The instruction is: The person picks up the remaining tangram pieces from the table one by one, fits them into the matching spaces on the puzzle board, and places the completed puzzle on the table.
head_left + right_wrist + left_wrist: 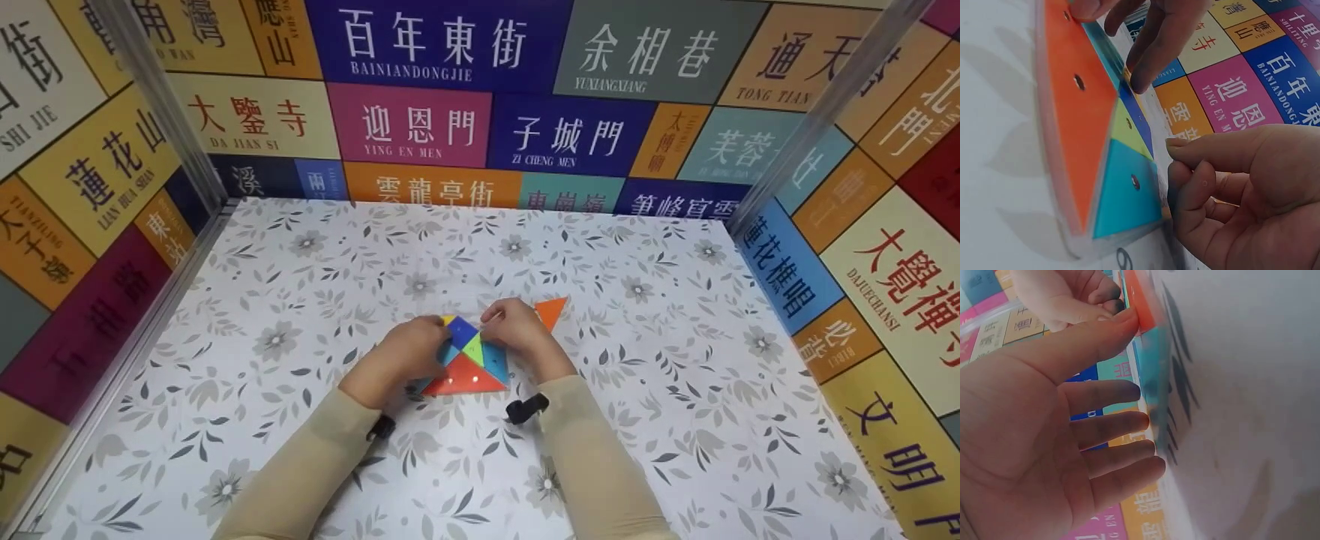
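Note:
A tangram with flat coloured pieces in a clear tray (1075,247) lies between my hands. A large red-orange triangle (466,375) forms the near side; behind it are a blue square (463,332), a lime-green triangle (475,349) and teal pieces (1127,188). My left hand (412,349) rests along the left side, its fingers extended and its thumb (1123,323) on the red-orange piece. My right hand (1252,185) has curled fingers, with thumb and forefinger tips together by the far right corner; nothing shows between them. A loose orange triangle (553,312) lies just beyond this hand.
A white tabletop with grey flower and leaf print (315,285) surrounds the tangram. Upright panels of coloured signs with Chinese lettering (442,45) close off the back and both sides. A dark strap (527,408) is on the right wrist, another (382,427) on the left.

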The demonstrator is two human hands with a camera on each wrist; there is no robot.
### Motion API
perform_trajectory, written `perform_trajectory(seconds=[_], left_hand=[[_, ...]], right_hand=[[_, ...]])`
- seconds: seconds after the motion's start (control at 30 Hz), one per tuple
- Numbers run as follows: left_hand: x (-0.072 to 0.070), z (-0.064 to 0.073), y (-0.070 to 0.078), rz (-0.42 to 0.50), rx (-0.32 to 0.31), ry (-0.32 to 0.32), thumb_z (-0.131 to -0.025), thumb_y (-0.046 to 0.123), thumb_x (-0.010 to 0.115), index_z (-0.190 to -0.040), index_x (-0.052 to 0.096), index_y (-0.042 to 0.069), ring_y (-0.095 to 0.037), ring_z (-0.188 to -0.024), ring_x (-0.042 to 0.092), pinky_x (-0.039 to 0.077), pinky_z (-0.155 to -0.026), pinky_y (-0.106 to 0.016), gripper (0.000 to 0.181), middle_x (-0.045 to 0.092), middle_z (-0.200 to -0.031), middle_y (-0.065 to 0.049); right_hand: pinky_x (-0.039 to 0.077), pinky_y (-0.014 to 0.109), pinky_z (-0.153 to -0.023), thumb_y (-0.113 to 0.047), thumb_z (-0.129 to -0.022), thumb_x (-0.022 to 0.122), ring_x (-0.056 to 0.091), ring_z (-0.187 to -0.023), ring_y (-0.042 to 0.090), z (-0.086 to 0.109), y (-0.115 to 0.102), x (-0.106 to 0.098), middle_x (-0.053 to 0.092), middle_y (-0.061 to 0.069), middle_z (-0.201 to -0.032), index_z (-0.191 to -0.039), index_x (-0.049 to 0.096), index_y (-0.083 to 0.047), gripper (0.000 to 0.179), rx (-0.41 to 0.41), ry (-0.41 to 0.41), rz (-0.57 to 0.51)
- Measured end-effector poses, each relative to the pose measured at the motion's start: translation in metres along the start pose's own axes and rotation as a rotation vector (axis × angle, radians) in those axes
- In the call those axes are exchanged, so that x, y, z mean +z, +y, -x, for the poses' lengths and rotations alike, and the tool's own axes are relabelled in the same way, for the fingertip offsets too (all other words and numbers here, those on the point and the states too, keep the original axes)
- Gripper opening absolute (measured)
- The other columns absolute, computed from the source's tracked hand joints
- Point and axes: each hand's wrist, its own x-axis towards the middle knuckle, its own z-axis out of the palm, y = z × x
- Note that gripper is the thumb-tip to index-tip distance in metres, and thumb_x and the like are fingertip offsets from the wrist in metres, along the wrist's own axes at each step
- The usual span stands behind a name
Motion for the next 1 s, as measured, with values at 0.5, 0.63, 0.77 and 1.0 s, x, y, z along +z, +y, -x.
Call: perform_trajectory(seconds=[0.5, 0.63, 0.77, 1.0], left_hand=[[0.01, -0.008, 0.019, 0.046, 0.287, 0.026, -0.094, 0.009, 0.075, -0.131, 0.076, 0.011, -0.025, -0.137, 0.063, 0.052, -0.114, -0.04, 0.037, 0.066, -0.148, -0.009], [0.013, -0.008, 0.024, 0.041, 0.306, -0.008, -0.098, 0.005, 0.068, -0.139, 0.071, 0.01, -0.027, -0.145, 0.057, 0.047, -0.12, -0.041, 0.041, 0.061, -0.155, -0.009], [0.014, -0.008, 0.026, 0.007, 0.301, -0.026, -0.1, 0.004, 0.066, -0.141, 0.07, 0.009, -0.027, -0.144, 0.057, 0.046, -0.121, -0.041, 0.042, 0.061, -0.155, -0.009], [0.014, -0.009, 0.028, 0.002, 0.316, -0.016, -0.1, 0.001, 0.063, -0.128, 0.075, 0.009, -0.028, -0.136, 0.064, 0.05, -0.116, -0.041, 0.032, 0.066, -0.149, -0.01]], right_hand=[[0.049, 0.03, -0.061, -0.007, -0.094, 0.074, 0.062, -0.071, 0.017, -0.008, 0.008, -0.028, 0.067, 0.002, -0.082, -0.117, 0.071, -0.004, 0.023, -0.051, 0.122, -0.115], [0.052, 0.028, -0.065, -0.007, -0.096, 0.073, 0.063, -0.073, 0.014, -0.009, 0.011, -0.034, 0.068, 0.003, -0.088, -0.117, 0.071, -0.004, 0.022, -0.069, 0.15, -0.114], [0.051, 0.024, -0.064, -0.008, -0.096, 0.073, 0.065, -0.076, 0.015, -0.01, 0.014, -0.039, 0.07, 0.004, -0.089, -0.116, 0.072, -0.005, 0.02, -0.087, 0.186, -0.084], [0.05, 0.023, -0.063, -0.007, -0.095, 0.073, 0.064, -0.073, 0.015, -0.012, 0.019, -0.043, 0.064, 0.001, -0.082, -0.113, 0.072, -0.003, 0.019, -0.095, 0.226, -0.137]])
